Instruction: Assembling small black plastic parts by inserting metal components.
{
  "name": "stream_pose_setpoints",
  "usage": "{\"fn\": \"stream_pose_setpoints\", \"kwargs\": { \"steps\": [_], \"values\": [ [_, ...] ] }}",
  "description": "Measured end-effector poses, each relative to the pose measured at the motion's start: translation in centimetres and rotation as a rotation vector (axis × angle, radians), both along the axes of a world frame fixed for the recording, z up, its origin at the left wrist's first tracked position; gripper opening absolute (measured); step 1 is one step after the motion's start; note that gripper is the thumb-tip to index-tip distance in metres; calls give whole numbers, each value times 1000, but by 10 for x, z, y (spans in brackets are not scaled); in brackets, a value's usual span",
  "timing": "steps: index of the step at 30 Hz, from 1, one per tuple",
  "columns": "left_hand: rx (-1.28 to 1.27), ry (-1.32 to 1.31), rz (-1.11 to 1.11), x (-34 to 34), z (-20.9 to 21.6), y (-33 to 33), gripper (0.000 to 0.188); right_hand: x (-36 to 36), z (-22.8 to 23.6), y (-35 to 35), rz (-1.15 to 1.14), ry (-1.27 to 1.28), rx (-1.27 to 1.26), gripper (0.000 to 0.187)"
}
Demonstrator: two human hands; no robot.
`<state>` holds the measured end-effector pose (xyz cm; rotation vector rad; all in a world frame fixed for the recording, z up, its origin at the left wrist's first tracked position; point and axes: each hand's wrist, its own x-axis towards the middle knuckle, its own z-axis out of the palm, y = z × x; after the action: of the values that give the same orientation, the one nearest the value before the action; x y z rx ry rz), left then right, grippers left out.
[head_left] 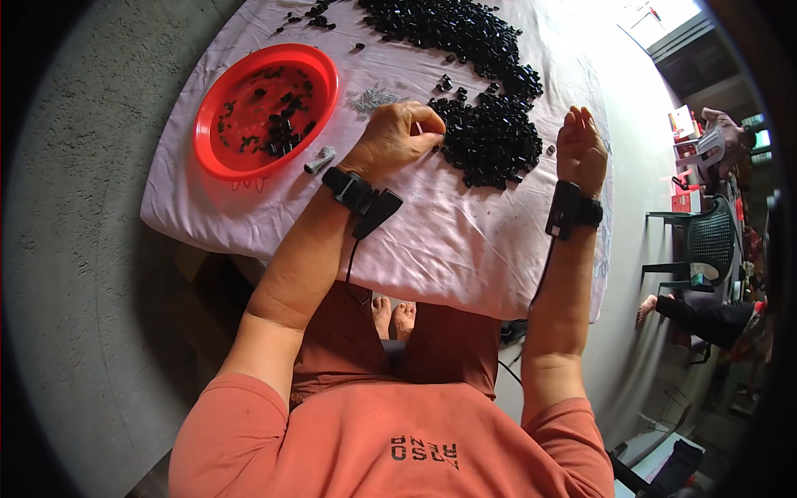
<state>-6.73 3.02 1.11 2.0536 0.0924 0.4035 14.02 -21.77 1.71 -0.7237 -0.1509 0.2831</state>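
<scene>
My left hand (392, 139) is closed in a pinch at the left edge of a heap of small shiny black pieces (486, 141). What its fingertips hold, if anything, is too small to make out. Right of the heap, my right hand (583, 151) is raised over the cloth's edge, palm partly showing and fingers loosely extended, with nothing visible in it. Beyond my left hand lies a scatter of thin, clear slivers (374, 100). A small grey-white wrapped bundle (319, 160) rests beside my left wrist.
A red round basin (203, 141) with several black pieces inside stands at the left on the pale pink cloth (432, 249). More black pieces (448, 25) spread along the far side. A green plastic chair (710, 236) and another person's leg (693, 315) are at the right.
</scene>
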Motion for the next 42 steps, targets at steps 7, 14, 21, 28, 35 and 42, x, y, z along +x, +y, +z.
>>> {"fn": "stream_pose_setpoints", "kwargs": {
  "steps": [7, 14, 21, 28, 35, 42],
  "values": [
    [58, -139, -244, 2, 1, -15, 17, -52, 8, 10, -156, -68, -264, 18],
    [236, -161, -267, 8, 4, -29, 18, -51, -17, 10, -276, -72, -324, 15],
    [369, -26, -237, 15, 3, -37, 14, -50, -16, 15, -287, -109, -328, 15],
    [333, -173, -224, 16, -2, -37, 14, -54, -13, 20, -160, -252, -362, 15],
    [-200, -71, -93, 13, 8, -30, 8, -67, -8, 31, 93, -442, -390, 11],
    [-463, -131, -106, 17, 1, -49, 17, -86, 12, 33, 271, -559, -659, 11]
  ]
}}
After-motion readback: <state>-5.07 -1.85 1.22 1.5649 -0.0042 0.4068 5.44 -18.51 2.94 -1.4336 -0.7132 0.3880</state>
